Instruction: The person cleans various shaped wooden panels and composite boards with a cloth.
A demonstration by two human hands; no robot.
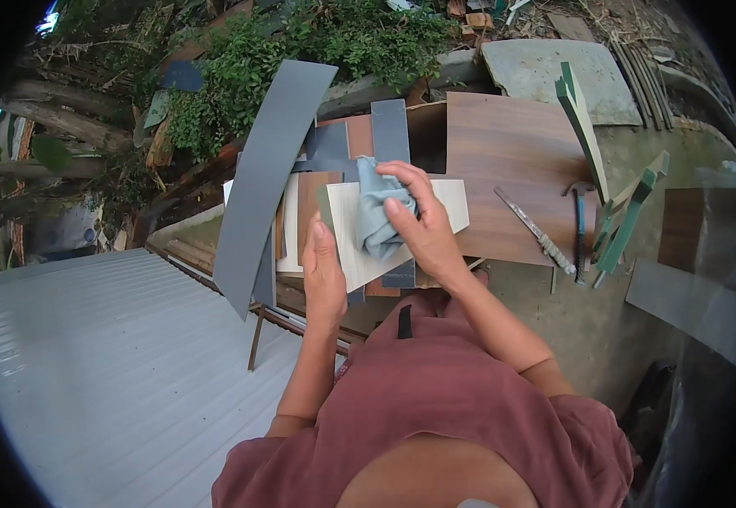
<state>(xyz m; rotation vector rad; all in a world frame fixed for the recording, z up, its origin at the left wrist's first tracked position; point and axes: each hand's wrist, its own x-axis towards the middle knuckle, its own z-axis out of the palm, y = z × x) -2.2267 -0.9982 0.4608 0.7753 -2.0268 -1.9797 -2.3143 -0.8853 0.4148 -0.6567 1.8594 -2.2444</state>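
A pale, wood-grained board point(347, 241) with a green left edge is tilted in front of my body. My left hand point(326, 275) grips its left edge, the thumb up along the green side and the other fingers mostly hidden. On the board's face lies a crumpled light-blue cloth point(376, 224). My right hand point(426, 233) holds this cloth against the board, with fingers curled over its upper right part. Beneath the board are several stacked pieces of dark grey and brown board point(389, 127).
A long grey panel point(271, 169) leans at the left. On the brown wood-grained sheet point(512, 161) to the right lie a knife with a wrapped handle point(533, 229) and a hammer point(580, 229). Green-edged pieces point(626, 224) stand beyond. Corrugated white sheeting point(122, 364) covers the lower left.
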